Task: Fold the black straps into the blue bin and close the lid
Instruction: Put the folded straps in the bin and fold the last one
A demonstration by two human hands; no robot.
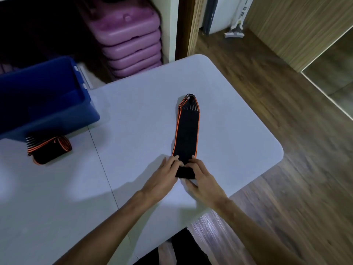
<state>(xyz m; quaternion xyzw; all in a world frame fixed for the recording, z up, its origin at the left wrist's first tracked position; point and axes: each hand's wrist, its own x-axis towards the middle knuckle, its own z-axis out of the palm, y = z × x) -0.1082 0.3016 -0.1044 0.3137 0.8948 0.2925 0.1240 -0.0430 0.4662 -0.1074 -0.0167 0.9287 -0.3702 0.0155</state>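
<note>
Black strap [186, 134] under both hands

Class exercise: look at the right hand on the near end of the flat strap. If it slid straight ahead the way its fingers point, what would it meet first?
The right hand points away along the flat black strap, so it would first ride up the strap's own length toward its far looped end; beyond that, only bare table shows.

Wood floor [267, 92] — perhaps laminate

Black orange-edged strap [186, 131] flat on table; folded strap [48, 150] beside open blue bin [57, 104].
</note>
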